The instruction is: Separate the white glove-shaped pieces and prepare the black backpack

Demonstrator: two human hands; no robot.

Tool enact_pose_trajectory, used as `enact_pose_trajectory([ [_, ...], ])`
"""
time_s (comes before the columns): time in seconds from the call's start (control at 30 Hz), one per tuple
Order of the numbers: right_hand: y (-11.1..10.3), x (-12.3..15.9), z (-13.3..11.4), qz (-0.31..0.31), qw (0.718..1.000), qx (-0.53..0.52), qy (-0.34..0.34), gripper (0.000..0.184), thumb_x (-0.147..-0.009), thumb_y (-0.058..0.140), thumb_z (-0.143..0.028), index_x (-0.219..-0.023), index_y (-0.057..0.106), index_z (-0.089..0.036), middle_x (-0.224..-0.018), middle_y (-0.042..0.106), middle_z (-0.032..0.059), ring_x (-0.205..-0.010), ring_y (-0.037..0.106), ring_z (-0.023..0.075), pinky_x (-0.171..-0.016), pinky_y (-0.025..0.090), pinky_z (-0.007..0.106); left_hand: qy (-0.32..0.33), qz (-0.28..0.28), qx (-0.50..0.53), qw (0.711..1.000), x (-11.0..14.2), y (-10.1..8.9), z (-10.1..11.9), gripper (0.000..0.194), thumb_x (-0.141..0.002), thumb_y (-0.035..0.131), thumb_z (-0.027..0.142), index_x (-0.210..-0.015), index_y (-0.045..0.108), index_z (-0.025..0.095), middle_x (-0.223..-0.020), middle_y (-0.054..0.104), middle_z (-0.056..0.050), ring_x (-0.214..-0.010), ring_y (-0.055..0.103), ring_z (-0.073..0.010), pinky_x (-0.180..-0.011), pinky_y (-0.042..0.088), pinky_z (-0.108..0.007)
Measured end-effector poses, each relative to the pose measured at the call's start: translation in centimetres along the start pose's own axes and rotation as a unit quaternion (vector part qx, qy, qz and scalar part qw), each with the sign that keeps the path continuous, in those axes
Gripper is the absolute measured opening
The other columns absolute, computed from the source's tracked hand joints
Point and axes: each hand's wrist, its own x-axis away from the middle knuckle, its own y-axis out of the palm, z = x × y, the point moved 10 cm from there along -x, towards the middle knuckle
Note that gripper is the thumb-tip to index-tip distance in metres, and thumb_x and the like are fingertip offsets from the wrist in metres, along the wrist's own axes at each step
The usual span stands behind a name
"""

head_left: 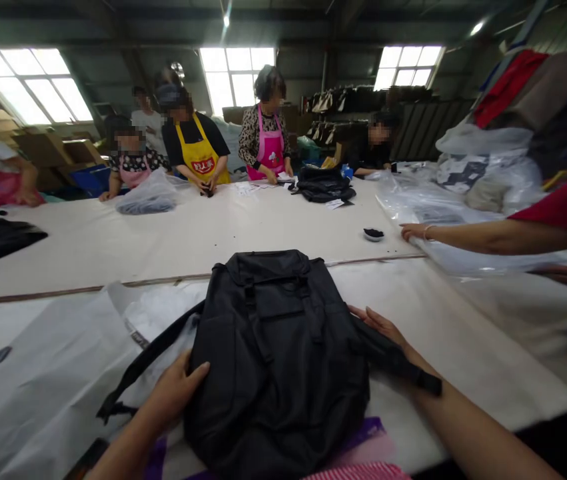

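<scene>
A black backpack (283, 360) with a top flap and two front buckle straps lies in front of me, its top pointing away. My left hand (178, 387) grips its left side, thumb on the front and fingers partly hidden beneath the edge. On the right side, my right hand (383, 327) rests against the backpack with fingers stretched out, partly covered by a loose black strap (403, 363). Another strap (148, 360) loops out on the left, over clear plastic.
White plastic sheeting (58, 373) covers the left foreground. Across the long white table (178, 243), several co-workers stand or sit. A black bag (323, 183), a small dish of black pieces (373, 235) and plastic-wrapped goods (483, 167) lie there. A co-worker's arm (483, 237) reaches in from the right.
</scene>
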Motion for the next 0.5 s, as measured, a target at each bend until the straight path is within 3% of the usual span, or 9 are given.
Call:
enact_pose_trajectory([
  [0.17,-1.2,0.1,0.5,-0.003,0.999,0.024,-0.020,0.051,-0.098,0.041,-0.048,-0.143,0.043,-0.025,-0.129,0.064,0.0078,-0.111,0.064,0.0265,-0.106,0.042,0.046,0.072,0.098,-0.068,0.990,1.1,-0.7,1.4,0.042,-0.061,0.076,0.043,-0.095,0.066,0.022,-0.104,0.072,-0.012,-0.114,0.061,-0.0393,-0.103,0.046,-0.048],
  [0.4,-1.0,0.1,0.2,-0.039,0.998,0.018,-0.052,0.043,-0.095,0.049,-0.036,-0.136,0.050,-0.024,-0.123,0.067,0.0055,-0.109,0.065,0.0238,-0.103,0.046,0.042,0.083,0.089,-0.245,0.962,2.6,0.1,3.8,0.023,-0.065,0.076,0.037,-0.073,0.060,0.021,-0.086,0.069,-0.018,-0.103,0.062,-0.0467,-0.100,0.040,-0.059],
  [0.5,-1.5,0.2,0.1,-0.042,0.997,0.032,-0.064,0.045,-0.093,0.053,-0.031,-0.137,0.051,-0.025,-0.123,0.067,0.0051,-0.105,0.067,0.0241,-0.101,0.048,0.042,0.102,0.114,-0.217,0.964,3.5,-0.9,5.8,0.023,-0.059,0.081,0.031,-0.069,0.062,0.022,-0.089,0.068,-0.015,-0.112,0.058,-0.0452,-0.107,0.033,-0.058],
])
